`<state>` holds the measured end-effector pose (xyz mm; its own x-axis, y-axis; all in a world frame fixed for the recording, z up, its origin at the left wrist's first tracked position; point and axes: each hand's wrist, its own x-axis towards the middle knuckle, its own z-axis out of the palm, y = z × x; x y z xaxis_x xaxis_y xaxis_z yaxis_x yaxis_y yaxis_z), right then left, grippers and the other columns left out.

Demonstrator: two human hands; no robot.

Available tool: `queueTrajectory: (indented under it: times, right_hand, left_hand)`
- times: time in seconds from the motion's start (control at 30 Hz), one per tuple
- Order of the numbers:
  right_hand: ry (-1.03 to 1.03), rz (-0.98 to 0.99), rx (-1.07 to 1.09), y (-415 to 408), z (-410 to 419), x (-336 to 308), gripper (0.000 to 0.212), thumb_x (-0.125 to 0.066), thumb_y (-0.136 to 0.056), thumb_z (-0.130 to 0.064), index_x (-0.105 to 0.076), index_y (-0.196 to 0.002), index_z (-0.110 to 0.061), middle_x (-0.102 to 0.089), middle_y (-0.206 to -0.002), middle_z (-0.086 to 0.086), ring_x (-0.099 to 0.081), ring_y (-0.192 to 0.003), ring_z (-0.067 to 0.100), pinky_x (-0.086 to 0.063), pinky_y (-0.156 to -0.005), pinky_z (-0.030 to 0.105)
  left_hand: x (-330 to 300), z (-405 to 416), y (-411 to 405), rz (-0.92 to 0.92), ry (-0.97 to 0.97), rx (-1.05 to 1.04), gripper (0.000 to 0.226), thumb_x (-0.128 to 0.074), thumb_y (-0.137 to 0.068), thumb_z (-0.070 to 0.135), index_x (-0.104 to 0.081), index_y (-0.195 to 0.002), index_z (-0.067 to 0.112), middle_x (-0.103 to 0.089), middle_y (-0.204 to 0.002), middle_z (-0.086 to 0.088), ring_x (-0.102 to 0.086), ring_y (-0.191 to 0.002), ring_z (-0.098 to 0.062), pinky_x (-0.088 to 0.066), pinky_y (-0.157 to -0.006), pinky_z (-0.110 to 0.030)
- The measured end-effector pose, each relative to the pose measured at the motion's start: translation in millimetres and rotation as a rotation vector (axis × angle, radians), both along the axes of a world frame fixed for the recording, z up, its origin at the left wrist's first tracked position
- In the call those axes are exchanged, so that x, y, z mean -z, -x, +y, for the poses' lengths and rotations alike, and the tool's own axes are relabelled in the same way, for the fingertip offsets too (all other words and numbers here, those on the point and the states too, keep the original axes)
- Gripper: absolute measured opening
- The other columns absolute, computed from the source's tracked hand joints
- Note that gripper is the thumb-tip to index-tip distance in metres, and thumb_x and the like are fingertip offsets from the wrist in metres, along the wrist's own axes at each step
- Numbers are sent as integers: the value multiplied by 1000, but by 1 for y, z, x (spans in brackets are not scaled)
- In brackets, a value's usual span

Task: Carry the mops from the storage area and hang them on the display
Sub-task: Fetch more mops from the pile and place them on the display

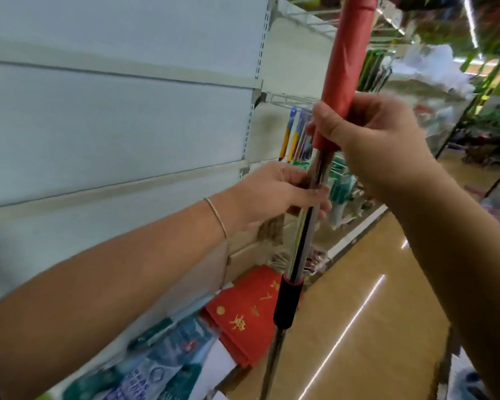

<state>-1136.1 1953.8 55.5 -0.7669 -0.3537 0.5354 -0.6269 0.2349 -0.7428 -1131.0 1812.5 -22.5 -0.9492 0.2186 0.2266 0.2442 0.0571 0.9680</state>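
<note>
A long mop with a shiny metal pole, a black foam grip and a red sleeve-like upper section (303,235) is held almost upright, close in front of the camera and just beside a white metal shelving unit with slotted uprights (122,116). The left hand (277,194) is wrapped round the bare metal pole, fingers curled about it below the red section; the right hand (370,140) is closed round the lower end of the red section, just above the left. The mop is thus carried by both hands and is not yet hung; its top runs out of view, so the head and any hanging loop cannot be seen. Slipping is judged possible where the smooth pole is gripped, and if the red section is a sliding sleeve it might shift under the right hand. The unseen top end could catch the white wire rack (295,98) overhead as the mop is raised, and the lower end could knock the red packets with gold characters (248,310) stacked low on the shelf. Farther on, brushes with blue and yellow handles (290,131) are hung under the rack, and beyond them a glossy tan floor (367,313) reflecting ceiling strip lights runs down a shop aisle past crowded, blurred merchandise.
</note>
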Motion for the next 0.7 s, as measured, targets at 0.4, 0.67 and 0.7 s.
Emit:
queueTrajectory:
  times: [0.4, 0.67, 0.7]
  right_hand:
    - [105, 57, -148, 35, -54, -28, 12, -68, -94, -27, -69, -84, -20, -76, -84, 6, -74, -76, 17, -62, -76, 33]
    - [157, 37, -190, 47, -100, -33, 12, -68, -94, -19, -69, -83, -15, -75, -84, 12, -72, -72, 18, -63, -75, 36]
    - [164, 35, -194, 49, -106, -33, 13, -68, -94, -18, -70, -82, -13, -74, -84, 13, -72, -71, 19, -63, -75, 37]
  left_hand:
    - [-50, -53, -4, 17, 224, -200, 30, -66, -90, 20, -69, -104, -7, -72, -104, -20, -66, -103, -37, -52, -93, -52]
    - [-61, -96, 2, 24, 292, -344, 26, -73, -84, 23, -71, -93, -2, -71, -84, -10, -69, -83, -22, -59, -77, -34]
    - [-64, -101, 3, 30, 281, -369, 22, -74, -83, 19, -72, -92, -1, -71, -83, -9, -70, -82, -20, -58, -74, -31]
